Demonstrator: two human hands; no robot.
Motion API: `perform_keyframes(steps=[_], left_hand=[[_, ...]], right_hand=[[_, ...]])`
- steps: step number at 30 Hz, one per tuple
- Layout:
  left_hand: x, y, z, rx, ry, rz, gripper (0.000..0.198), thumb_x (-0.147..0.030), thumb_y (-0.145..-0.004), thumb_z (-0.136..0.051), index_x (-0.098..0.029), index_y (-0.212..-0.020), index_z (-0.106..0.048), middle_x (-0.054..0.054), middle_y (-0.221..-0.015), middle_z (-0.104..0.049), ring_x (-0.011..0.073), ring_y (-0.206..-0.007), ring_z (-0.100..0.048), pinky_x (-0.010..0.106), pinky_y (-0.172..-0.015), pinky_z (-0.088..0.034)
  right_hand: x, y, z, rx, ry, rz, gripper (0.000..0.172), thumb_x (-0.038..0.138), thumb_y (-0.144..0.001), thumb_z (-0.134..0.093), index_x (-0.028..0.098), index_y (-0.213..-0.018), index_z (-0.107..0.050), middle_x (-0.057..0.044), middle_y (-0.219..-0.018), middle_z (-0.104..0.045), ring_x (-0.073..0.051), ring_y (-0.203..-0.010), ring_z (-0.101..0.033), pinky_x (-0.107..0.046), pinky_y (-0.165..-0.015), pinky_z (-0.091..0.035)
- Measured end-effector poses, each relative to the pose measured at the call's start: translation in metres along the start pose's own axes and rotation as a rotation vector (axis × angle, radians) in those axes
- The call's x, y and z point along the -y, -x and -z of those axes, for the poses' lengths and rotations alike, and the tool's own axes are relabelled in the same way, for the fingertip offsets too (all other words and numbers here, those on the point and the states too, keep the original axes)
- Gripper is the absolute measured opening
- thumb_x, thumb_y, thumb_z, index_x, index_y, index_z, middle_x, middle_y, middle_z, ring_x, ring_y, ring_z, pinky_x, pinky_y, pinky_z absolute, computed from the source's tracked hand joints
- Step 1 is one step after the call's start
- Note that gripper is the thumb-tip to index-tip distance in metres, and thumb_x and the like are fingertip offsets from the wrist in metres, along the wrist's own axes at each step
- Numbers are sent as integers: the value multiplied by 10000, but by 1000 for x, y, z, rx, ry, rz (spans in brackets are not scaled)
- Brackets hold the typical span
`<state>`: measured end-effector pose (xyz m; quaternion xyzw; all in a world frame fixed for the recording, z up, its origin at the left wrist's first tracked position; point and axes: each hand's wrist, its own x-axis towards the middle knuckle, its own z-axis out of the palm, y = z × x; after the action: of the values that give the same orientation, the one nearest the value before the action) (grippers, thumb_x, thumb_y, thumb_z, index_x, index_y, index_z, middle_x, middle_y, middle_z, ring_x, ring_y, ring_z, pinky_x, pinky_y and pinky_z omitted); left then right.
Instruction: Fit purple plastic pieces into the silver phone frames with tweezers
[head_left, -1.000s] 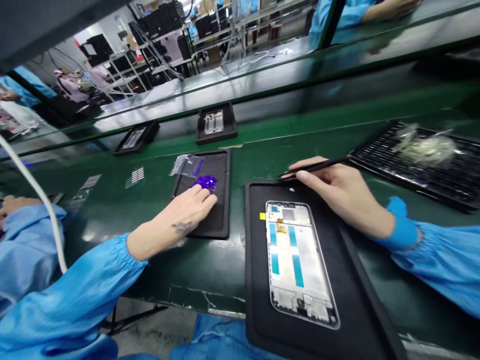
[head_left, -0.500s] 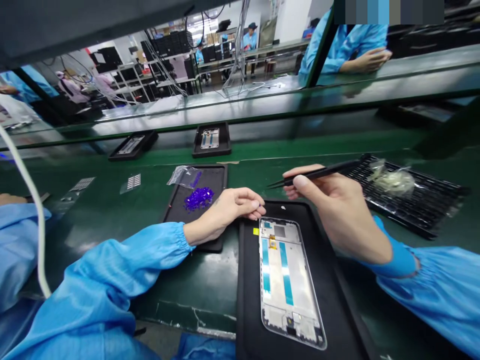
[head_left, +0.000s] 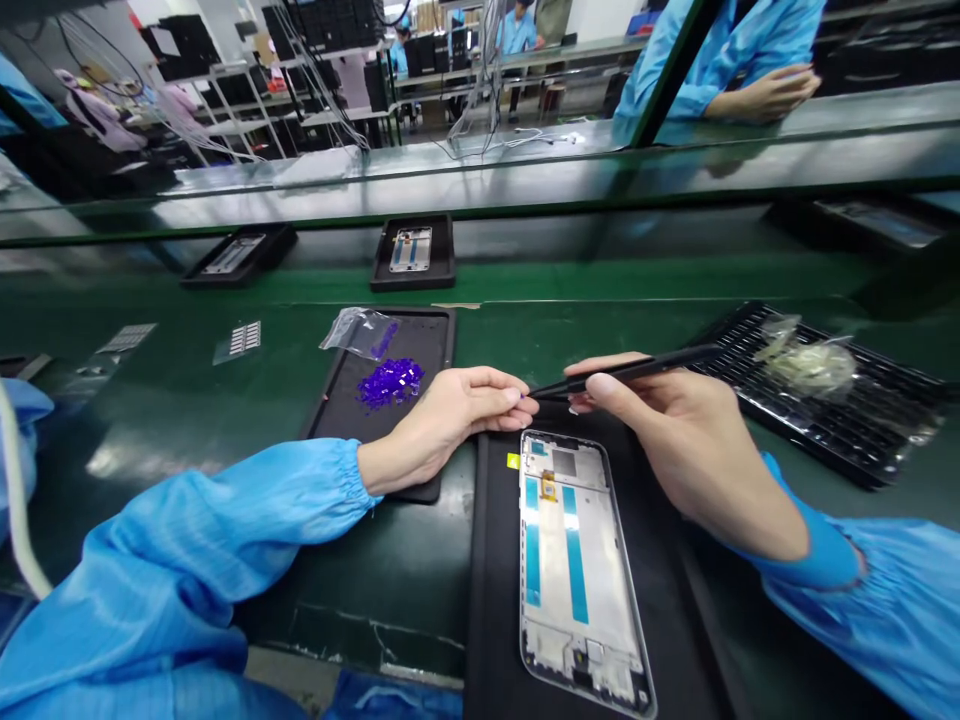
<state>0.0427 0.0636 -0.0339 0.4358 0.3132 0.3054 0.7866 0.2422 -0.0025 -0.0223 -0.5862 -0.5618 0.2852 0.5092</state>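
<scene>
My left hand (head_left: 457,410) is pinched closed just above the top of a phone frame; a tiny purple piece seems to show between thumb and fingertips. Black tweezers (head_left: 637,368) lie in the grip of my right hand (head_left: 690,430), and their tips reach my left fingertips. Below both hands the silver phone frame (head_left: 607,560), with blue strips and a yellow tab, lies face up on a black tray (head_left: 499,610). Left of it, a pile of small purple pieces (head_left: 391,382) sits on another dark tray (head_left: 439,345), beside a clear plastic bag (head_left: 360,330).
A black slotted tray (head_left: 757,400) holding crumpled clear film (head_left: 817,368) is at right. Two black trays with phone frames, one of them this tray (head_left: 382,275), stand at the back. Small label sheets (head_left: 244,338) lie at left. A person (head_left: 720,60) sits across the bench.
The tweezers' tips have moved left and down to my left fingertips, with my right hand following. My left hand stays pinched above the phone frame. The camera view has tilted downward.
</scene>
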Motion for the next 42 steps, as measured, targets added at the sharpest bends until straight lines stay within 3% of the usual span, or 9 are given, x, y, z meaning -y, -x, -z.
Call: perform_keyframes(steps=[10, 42], left_hand=[[1, -1, -1, 0, 12, 6, 104, -129, -860, -734, -92, -952, -704, 94, -925, -764, 116, -784, -720, 273, -868, -564], [1, -2, 0, 28, -85, -23, 189, -190, -858, -745, -97, -1013, -689, 94, -943, -763, 114, -798, -709, 263, -847, -555]], right_hand=[[-3, -3, -2, 29, -112, -56, 291, 480, -836, -768, 240, -998, -796, -23, -901, -780, -188, -779, -733, -312, -749, -591], [-4, -7, -1, 58, -59, 47, 221, 459, -847, -752, 257, -928, -789, -1, -779, -737, -189, -714, -691, -318, -675, -540]])
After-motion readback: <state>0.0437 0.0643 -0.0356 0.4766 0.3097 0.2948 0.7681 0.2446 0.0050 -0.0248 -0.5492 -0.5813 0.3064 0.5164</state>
